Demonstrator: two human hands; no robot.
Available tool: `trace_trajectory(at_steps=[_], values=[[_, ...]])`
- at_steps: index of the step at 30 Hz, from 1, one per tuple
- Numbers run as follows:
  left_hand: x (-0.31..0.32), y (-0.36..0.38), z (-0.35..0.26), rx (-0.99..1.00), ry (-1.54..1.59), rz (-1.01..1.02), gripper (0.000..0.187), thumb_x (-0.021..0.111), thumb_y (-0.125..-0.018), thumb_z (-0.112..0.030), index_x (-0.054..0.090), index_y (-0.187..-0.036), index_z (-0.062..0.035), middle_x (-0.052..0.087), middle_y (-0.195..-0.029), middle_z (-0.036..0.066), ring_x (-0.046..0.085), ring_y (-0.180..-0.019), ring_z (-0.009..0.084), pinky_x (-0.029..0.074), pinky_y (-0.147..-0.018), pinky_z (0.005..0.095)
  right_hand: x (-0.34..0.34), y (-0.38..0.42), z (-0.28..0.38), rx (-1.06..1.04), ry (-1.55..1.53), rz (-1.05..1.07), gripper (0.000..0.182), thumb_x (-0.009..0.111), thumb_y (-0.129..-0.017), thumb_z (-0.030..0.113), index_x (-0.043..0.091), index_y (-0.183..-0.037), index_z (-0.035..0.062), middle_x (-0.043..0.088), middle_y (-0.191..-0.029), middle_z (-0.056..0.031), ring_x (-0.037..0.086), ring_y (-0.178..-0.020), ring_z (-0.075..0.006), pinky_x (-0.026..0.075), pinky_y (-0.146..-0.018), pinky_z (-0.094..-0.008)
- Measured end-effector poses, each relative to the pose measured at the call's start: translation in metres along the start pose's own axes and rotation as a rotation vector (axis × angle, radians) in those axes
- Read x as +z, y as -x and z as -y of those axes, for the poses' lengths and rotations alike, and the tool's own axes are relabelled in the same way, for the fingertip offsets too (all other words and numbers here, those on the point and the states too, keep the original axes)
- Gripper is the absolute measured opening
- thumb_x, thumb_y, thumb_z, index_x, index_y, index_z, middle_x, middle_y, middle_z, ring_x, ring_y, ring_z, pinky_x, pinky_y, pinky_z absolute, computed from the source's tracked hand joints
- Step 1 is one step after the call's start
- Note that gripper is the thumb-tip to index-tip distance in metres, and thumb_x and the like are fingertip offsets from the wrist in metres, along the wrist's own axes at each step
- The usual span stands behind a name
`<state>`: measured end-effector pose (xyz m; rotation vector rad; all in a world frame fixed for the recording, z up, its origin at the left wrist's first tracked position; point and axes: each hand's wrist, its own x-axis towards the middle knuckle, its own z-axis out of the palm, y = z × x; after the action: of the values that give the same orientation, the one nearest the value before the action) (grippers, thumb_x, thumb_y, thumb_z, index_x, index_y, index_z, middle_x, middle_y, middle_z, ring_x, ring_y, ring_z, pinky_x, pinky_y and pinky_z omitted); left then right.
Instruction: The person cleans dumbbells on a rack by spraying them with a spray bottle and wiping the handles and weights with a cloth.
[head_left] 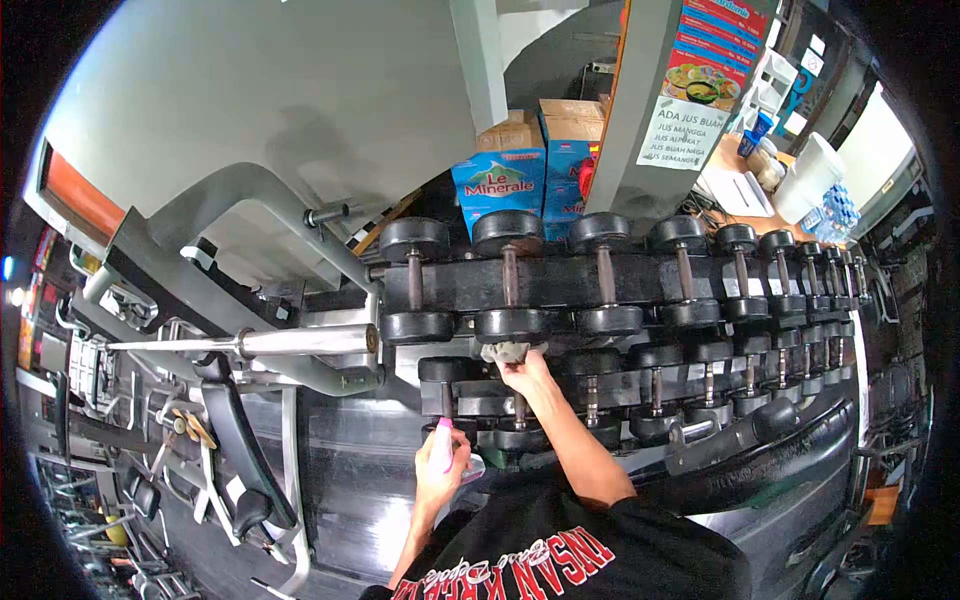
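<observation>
My left hand (437, 474) is closed around a spray bottle (441, 452) with a white and pink top, in front of the lower row of dumbbells. Part of its clear body shows below my fingers. My right hand (526, 373) grips a pale, crumpled cloth (504, 352), just under the front head of an upper-row dumbbell (511, 280). Below that hand sits a lower-row dumbbell (519, 412), partly hidden by my forearm. Another lower-row dumbbell (447, 399) is just beyond the bottle's top.
A two-tier dumbbell rack (555, 284) stretches rightward. Left of it, a barbell (300, 341) juts out beside a padded bench (240, 440). Blue water cartons (500, 187) stand behind the rack. A desk (725, 165) with papers and cups lies at the back right.
</observation>
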<state>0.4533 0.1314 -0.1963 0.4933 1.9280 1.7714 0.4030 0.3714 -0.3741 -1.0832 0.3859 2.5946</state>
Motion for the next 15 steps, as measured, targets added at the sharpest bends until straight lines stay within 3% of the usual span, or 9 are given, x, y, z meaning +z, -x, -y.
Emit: trace_trajectory(at_steps=[3, 5, 7, 9, 11, 14, 15], values=[[0.001, -0.002, 0.009, 0.030, -0.016, 0.004, 0.010, 0.054, -0.084, 0.006, 0.053, -0.094, 0.0039, 0.058, -0.075, 0.008, 0.059, -0.061, 0.0132, 0.049, -0.057, 0.0270, 0.013, 0.052, -0.004, 0.077, -0.032, 0.117, 0.017, 0.046, -0.094, 0.009, 0.062, -0.095, 0.0028, 0.067, -0.090, -0.0081, 0.066, -0.083, -0.0225, 0.059, -0.073, -0.0372], [0.005, -0.005, 0.006, 0.038, -0.022, 0.011, 0.010, 0.053, -0.084, 0.007, 0.053, -0.093, 0.0037, 0.058, -0.075, 0.008, 0.059, -0.061, 0.0134, 0.049, -0.057, 0.0273, 0.023, 0.086, -0.007, 0.244, -0.070, 0.269, 0.018, 0.047, -0.094, 0.010, 0.062, -0.096, 0.0023, 0.066, -0.092, -0.0087, 0.066, -0.085, -0.0219, 0.059, -0.075, -0.0366], [0.010, -0.009, 0.000, 0.052, -0.028, 0.016, 0.011, 0.053, -0.083, 0.008, 0.053, -0.092, 0.0035, 0.058, -0.074, 0.007, 0.059, -0.061, 0.0136, 0.049, -0.057, 0.0275, 0.029, 0.108, -0.016, 0.250, 0.147, 0.344, 0.021, 0.049, -0.093, 0.019, 0.062, -0.100, 0.0042, 0.066, -0.099, -0.0076, 0.066, -0.089, -0.0215, 0.057, -0.079, -0.0364], [0.016, -0.012, -0.005, 0.086, 0.003, 0.018, 0.011, 0.052, -0.082, 0.009, 0.053, -0.092, 0.0034, 0.058, -0.073, 0.007, 0.059, -0.060, 0.0135, 0.049, -0.057, 0.0274, -0.015, 0.056, -0.004, 0.337, 0.420, 0.301, 0.020, 0.053, -0.091, 0.022, 0.064, -0.100, 0.0075, 0.068, -0.094, -0.0045, 0.066, -0.092, -0.0190, 0.055, -0.084, -0.0372], [0.018, -0.013, -0.006, 0.099, -0.057, 0.045, 0.011, 0.052, -0.082, 0.008, 0.053, -0.091, 0.0034, 0.058, -0.073, 0.007, 0.059, -0.060, 0.0134, 0.049, -0.057, 0.0274, -0.012, 0.058, -0.016, 0.282, 0.539, 0.100, 0.021, 0.051, -0.091, 0.024, 0.065, -0.101, 0.0112, 0.068, -0.089, -0.0027, 0.066, -0.090, -0.0190, 0.054, -0.084, -0.0367], [0.018, -0.010, -0.007, 0.121, -0.103, 0.074, 0.010, 0.054, -0.082, 0.007, 0.053, -0.092, 0.0034, 0.058, -0.072, 0.007, 0.059, -0.060, 0.0131, 0.048, -0.057, 0.0274, -0.041, -0.005, -0.006, 0.241, 0.391, -0.038, 0.024, 0.046, -0.093, 0.024, 0.064, -0.103, 0.0100, 0.068, -0.090, -0.0036, 0.067, -0.085, -0.0213, 0.055, -0.082, -0.0386], [0.017, -0.006, -0.008, 0.127, -0.087, 0.083, 0.010, 0.054, -0.082, 0.007, 0.053, -0.092, 0.0034, 0.058, -0.072, 0.007, 0.059, -0.060, 0.0130, 0.048, -0.057, 0.0273, -0.052, -0.039, -0.002, 0.139, 0.296, -0.084, 0.025, 0.045, -0.093, 0.024, 0.063, -0.102, 0.0095, 0.068, -0.090, -0.0038, 0.067, -0.083, -0.0223, 0.056, -0.080, -0.0400]])
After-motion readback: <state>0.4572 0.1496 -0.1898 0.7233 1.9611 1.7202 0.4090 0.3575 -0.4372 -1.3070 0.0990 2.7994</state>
